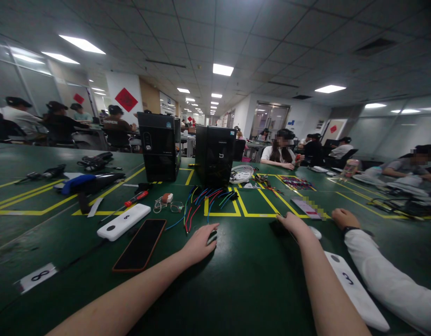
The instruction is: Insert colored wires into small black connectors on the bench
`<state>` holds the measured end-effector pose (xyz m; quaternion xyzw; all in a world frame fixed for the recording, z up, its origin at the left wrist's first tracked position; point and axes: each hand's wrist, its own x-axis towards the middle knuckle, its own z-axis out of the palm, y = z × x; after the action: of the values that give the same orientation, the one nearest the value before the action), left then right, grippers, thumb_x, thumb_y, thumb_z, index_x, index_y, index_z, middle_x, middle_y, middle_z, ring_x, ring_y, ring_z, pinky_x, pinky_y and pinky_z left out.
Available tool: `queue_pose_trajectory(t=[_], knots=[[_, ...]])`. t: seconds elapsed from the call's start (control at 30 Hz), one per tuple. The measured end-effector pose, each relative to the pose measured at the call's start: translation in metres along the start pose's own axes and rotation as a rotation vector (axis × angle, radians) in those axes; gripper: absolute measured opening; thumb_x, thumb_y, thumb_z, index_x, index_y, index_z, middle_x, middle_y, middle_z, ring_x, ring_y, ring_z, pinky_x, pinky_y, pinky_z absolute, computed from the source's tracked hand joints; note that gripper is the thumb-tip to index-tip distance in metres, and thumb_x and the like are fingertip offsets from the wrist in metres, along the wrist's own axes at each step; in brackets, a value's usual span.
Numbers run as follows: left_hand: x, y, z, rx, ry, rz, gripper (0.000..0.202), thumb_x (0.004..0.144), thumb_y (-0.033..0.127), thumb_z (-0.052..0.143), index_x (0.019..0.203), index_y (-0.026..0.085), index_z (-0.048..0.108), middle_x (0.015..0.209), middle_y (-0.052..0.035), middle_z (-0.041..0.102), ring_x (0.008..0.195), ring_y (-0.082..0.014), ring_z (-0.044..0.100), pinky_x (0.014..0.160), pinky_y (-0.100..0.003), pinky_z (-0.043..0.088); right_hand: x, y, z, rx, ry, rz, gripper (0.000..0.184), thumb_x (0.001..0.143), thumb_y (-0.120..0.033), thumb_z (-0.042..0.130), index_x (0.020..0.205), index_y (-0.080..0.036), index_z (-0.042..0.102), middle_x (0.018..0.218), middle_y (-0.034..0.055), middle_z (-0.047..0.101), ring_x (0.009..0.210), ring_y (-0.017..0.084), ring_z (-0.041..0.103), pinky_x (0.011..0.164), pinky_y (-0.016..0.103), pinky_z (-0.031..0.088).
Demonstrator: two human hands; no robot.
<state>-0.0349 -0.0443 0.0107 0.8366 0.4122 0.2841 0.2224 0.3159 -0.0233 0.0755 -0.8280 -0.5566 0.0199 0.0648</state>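
My left hand (200, 243) rests on the green table (250, 280), thumb and fingers loosely curled around a small dark thing (212, 237) that I cannot make out. My right hand (293, 225) lies flat with fingers stretched left, its fingertips over a dark flat object (275, 228). A bundle of coloured wires (204, 200) runs from a black computer case (215, 156) toward my left hand. A black phone (141, 245) and a white power bank (124, 221) lie left of my left hand.
A second black case (159, 147) stands at the back left. Glasses (168, 204), a red-handled screwdriver (135, 198), a white basket (242, 173) and a white device marked 3 (355, 289) lie around. Another person's white-sleeved arm (383, 275) rests at the right. People sit at the far tables.
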Motion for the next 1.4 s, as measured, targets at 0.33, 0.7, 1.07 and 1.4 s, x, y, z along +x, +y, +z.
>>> queue_pose_trajectory(t=[0.33,0.7,1.07,1.4], knots=[[0.001,-0.001,-0.001,0.032,-0.019,0.045,0.038,0.078,0.023,0.053,0.116,0.023,0.051,0.117,-0.0055,0.055,0.111,-0.0214,0.048,0.099,-0.035,0.035,-0.003,0.001,-0.003,0.1,-0.089,-0.113,0.036,0.082,-0.023,0.043,0.114,-0.012,0.054,0.102,0.0127,0.063,0.073,0.016,0.06,0.059,0.022,0.041],[0.0,0.0,-0.001,0.03,-0.023,0.043,0.035,0.078,0.024,0.052,0.114,0.023,0.053,0.115,-0.0051,0.056,0.11,-0.0216,0.049,0.097,-0.035,0.036,0.002,0.005,0.001,0.098,-0.126,-0.163,0.037,0.078,-0.018,0.043,0.11,-0.011,0.059,0.104,0.0126,0.063,0.079,0.017,0.061,0.063,0.023,0.042],[0.001,-0.003,0.001,0.047,-0.02,0.086,0.031,0.078,0.022,0.052,0.109,0.022,0.055,0.112,-0.0055,0.057,0.108,-0.0211,0.049,0.096,-0.034,0.036,0.004,0.005,0.006,0.181,-0.195,-0.119,0.032,0.08,-0.022,0.043,0.107,-0.014,0.058,0.098,0.0106,0.063,0.049,0.008,0.054,0.043,0.017,0.038],[0.001,-0.003,0.001,0.047,-0.03,0.076,0.03,0.079,0.022,0.052,0.109,0.023,0.055,0.113,-0.0051,0.056,0.109,-0.0212,0.048,0.096,-0.034,0.036,-0.004,0.0,0.003,0.247,-0.428,-0.057,0.026,0.083,-0.015,0.04,0.101,-0.01,0.057,0.057,0.0016,0.058,0.043,0.009,0.054,0.046,0.019,0.041]])
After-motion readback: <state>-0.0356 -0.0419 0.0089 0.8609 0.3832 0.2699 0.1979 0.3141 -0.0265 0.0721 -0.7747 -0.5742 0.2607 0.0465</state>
